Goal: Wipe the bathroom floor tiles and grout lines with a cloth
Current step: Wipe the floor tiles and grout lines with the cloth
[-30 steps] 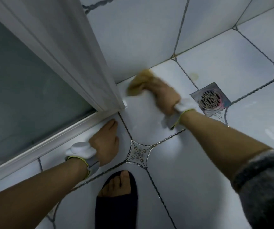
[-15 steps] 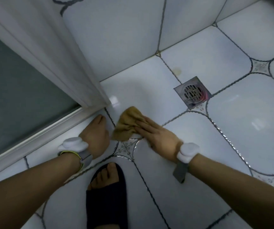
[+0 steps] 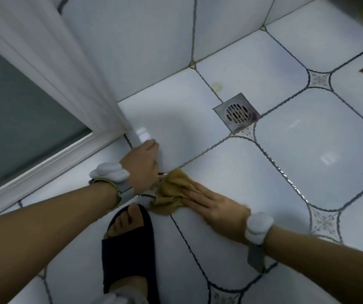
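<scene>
A crumpled tan cloth lies on the white floor tiles, over a small diamond tile where dark grout lines meet. My right hand presses flat on the cloth's right part, fingers stretched over it. My left hand rests on the floor just left of the cloth, fingers together and pointing toward the door frame corner, holding nothing. Both wrists carry white bands.
A white door frame with frosted glass fills the left. A square metal floor drain sits beyond the cloth, with a yellowish stain behind it. My foot in a dark slipper stands just below the cloth. The tiled wall rises behind.
My right hand has dragged the cloth from the wall edge back toward me, to the diamond tile near my foot. My left hand has stayed planted by the door frame.
</scene>
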A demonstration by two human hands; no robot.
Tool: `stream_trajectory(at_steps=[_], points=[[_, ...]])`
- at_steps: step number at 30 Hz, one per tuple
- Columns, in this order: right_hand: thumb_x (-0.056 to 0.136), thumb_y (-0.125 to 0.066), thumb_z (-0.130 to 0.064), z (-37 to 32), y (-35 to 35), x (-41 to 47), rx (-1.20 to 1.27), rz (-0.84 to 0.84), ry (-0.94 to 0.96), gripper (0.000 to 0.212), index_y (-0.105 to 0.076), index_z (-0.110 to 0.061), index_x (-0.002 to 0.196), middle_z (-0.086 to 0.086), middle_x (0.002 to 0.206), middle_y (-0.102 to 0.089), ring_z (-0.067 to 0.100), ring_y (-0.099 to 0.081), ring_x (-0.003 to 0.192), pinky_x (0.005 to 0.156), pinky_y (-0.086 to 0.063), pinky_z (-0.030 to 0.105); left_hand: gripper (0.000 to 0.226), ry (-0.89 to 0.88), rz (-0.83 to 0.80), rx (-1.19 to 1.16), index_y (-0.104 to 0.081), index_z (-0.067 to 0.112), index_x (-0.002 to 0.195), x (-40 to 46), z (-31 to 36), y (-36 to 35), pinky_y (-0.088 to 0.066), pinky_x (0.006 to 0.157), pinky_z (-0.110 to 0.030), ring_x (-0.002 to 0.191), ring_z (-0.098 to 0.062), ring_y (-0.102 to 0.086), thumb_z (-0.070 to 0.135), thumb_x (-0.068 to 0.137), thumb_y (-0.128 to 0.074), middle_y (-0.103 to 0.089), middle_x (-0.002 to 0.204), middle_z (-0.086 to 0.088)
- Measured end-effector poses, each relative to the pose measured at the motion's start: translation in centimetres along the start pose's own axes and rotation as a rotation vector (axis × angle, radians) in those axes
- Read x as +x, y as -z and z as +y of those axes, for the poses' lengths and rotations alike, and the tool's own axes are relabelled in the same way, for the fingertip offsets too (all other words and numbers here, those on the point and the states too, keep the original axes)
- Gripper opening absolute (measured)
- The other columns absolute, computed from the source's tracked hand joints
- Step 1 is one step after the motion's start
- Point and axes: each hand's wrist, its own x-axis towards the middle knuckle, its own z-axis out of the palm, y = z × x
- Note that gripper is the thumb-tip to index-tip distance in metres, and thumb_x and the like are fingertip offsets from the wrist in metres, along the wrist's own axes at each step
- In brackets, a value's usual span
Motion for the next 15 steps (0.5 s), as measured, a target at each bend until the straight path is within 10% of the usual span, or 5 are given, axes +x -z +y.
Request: stream_trajectory(at_steps=[7,13,15], points=[[0.081,-0.065,0.012,11.7,5.2,-4.1,-0.033,0.053,-0.442,0.061,-0.048,0.005,0.139,0.029,0.145,-0.043,0.051,-0.039,0.134,0.108,-0.039,0.058,0.055,-0.055,-0.080,0.077,-0.013,0.004,0.150,0.7,2.6,-1.0,-0.002,0.115,-0.020,0.147,-0.019,-0.011,0.016,0.101,-0.034,-0.008,0.160,-0.009],[0.083,-0.024,0.006,3.6,2.9,-13.6,-0.137,-0.084,0.017,0.065,-0.041,0.001,0.145,0.021,0.153,-0.035,0.039,-0.027,0.145,0.119,-0.027,0.044,0.057,-0.252,-0.173,0.250,-0.007,0.004,0.150,-0.1,4.7,-2.7,-0.003,0.117,-0.026,0.147,-0.018,-0.009,0.014,0.100,-0.032,-0.004,0.160,-0.008],[0.080,-0.038,0.008,3.4,2.9,-16.4,-0.155,-0.139,0.071,0.068,-0.040,-0.003,0.147,0.016,0.156,-0.032,0.034,-0.023,0.148,0.120,-0.022,0.041,0.059,-0.330,-0.194,0.326,-0.005,0.005,0.150,-0.4,5.6,-3.4,-0.004,0.118,-0.028,0.147,-0.017,-0.008,0.014,0.098,-0.031,-0.003,0.160,-0.005]])
